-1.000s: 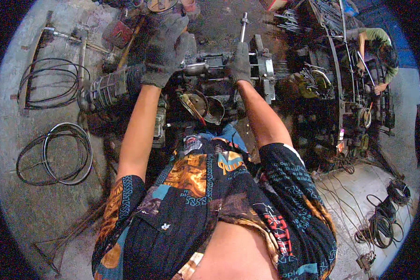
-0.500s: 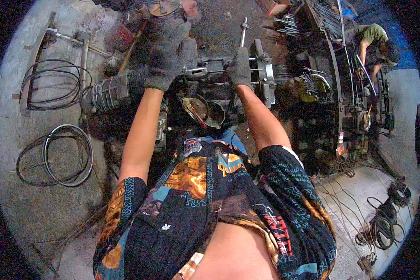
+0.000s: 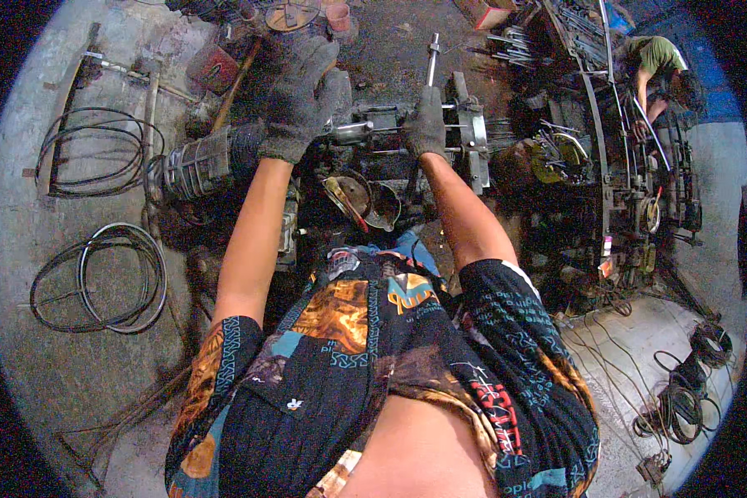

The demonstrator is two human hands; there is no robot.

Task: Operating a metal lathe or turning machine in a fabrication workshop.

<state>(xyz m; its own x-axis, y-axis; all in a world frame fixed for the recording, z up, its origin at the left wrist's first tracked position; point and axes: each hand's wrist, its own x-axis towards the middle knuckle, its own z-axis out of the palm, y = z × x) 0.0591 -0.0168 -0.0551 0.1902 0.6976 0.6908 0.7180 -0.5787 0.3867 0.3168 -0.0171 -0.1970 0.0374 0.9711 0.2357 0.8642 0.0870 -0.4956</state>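
Both hands wear dark grey work gloves and are at a greasy bench machine. My left hand [image 3: 299,112] lies over the dark part between the ribbed motor [image 3: 195,168] and the spindle, its fingers stretched away from me and the thumb apart. What lies under the palm is hidden. My right hand [image 3: 426,123] is closed around a lever [image 3: 433,56], whose bright metal end sticks out beyond the fist. Between the hands runs a shiny metal spindle [image 3: 353,131]. Right of the right hand stands a steel end block [image 3: 474,131] on guide rods.
A round pan [image 3: 384,206] and a red-edged piece [image 3: 346,203] sit below the machine, near my lap. Cable coils [image 3: 100,278] lie on the left floor. Metal rods [image 3: 519,46] are piled at the far right. A co-worker [image 3: 661,70] bends over another machine there.
The spindle has turned: its slot showed before and now its surface looks smooth. My hands hold nearly the same places. The co-worker's arm and head have shifted slightly.
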